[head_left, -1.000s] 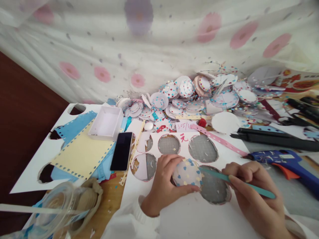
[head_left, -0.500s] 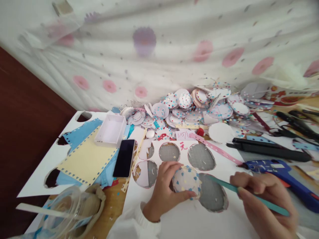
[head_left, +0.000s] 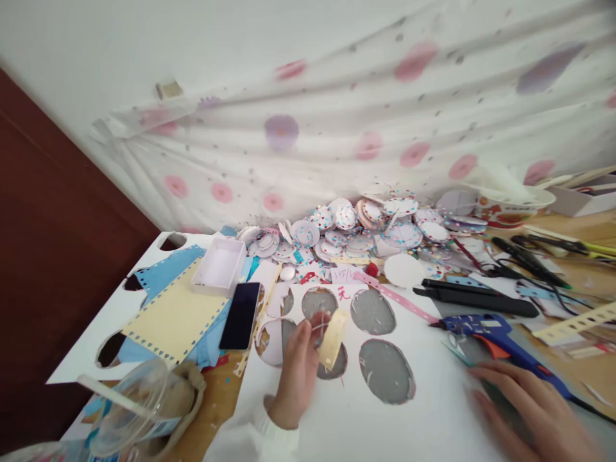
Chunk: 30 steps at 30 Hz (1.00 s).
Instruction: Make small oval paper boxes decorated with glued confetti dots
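Note:
My left hand (head_left: pixel 297 369) is closed on a small round piece (head_left: pixel 333 339), now tilted nearly on edge so that a pale yellow face shows; it is slightly blurred. Beneath it lies a white sheet (head_left: pixel 337 417) with several round holes cut through it. At the right, my right hand (head_left: pixel 534 404) is low over the sheet's edge, smeared by motion, its fingers stretched forward. A thin teal stick-like tool (head_left: pixel 456 353) runs under these fingers; whether they grip it I cannot make out. The blue glue gun (head_left: pixel 505 337) lies just beyond this hand.
A heap of round white pieces (head_left: pixel 308 232) runs along the curtain (head_left: pixel 337 128). Left of centre are a phone (head_left: pixel 240 316), a white box (head_left: pixel 219 264), yellow paper (head_left: pixel 173 314) and a plastic cup (head_left: pixel 139 404). Black tools (head_left: pixel 481 301) and a paper bowl (head_left: pixel 510 206) stand right.
My left hand has turned the round piece from face up to nearly on edge. My right hand has moved right and down, away from it, with the teal tool. The view has shifted.

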Available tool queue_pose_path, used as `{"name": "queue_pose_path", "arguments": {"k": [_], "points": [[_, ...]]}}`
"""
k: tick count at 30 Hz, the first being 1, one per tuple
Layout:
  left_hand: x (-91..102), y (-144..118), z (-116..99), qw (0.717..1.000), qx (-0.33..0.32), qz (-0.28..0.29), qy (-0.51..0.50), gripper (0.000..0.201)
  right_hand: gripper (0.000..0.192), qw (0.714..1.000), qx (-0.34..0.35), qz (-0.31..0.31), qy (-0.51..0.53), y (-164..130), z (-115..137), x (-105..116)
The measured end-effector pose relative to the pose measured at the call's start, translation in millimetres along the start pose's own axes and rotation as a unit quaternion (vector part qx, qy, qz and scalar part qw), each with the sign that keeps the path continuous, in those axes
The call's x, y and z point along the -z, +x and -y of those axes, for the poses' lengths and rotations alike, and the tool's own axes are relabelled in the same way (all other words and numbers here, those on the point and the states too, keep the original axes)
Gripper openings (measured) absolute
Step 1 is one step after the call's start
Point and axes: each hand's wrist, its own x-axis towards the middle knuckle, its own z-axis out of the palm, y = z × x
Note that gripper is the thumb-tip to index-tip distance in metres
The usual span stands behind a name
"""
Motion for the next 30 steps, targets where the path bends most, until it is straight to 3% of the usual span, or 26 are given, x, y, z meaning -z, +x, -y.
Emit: {"name": "queue_pose_path", "arguments": {"k": [2, 5, 8, 11, 16, 19, 22, 27, 30], "points": [[-7.6, -6.5, -2.5, 0.998, 0.047, 0.013, -0.05, 0.049, 0.03, 1.0, 0.005, -0.018, 0.0, 7.2, 16.3, 3.0], [-19.9, -18.4, -3.4, 0.992, 0.083, 0.028, -0.089, 0.044, 0.041, 0.998, 0.01, -0.042, 0.055, 22.7, 62.5, 5.0], [-33.6, -34.0, -1.0, 0.99, 0.104, 0.062, -0.078, 0.046, 0.07, 0.992, 0.035, 0.002, 0.118, 36.7, 108.1, 0.4], [-44.8, -51.9, 2.0, 0.986, 0.123, 0.095, -0.065, 0.048, 0.094, 0.986, 0.05, 0.043, 0.153, 46.1, 132.6, -7.7], [-45.8, -68.1, 5.1, 0.987, 0.096, 0.109, -0.064, 0.047, 0.087, 0.979, 0.058, 0.085, 0.179, 46.6, 135.2, -17.8], [-40.7, -63.6, 6.8, 0.988, 0.093, 0.118, -0.021, 0.062, 0.087, 0.978, 0.045, 0.071, 0.193, 39.4, 132.5, -19.0], [-37.6, -55.0, 3.7, 0.991, 0.081, 0.092, 0.052, 0.075, 0.085, 0.97, 0.018, 0.089, 0.225, 32.8, 128.2, -17.7], [-37.0, -45.5, -16.0, 0.966, 0.037, 0.128, 0.222, 0.091, 0.05, 0.911, -0.097, 0.141, 0.374, 30.8, 110.0, -27.6], [-35.2, -40.9, -23.0, 0.947, 0.011, 0.138, 0.29, 0.097, 0.057, 0.876, -0.152, 0.142, 0.435, 31.3, 99.5, -41.7]]}}
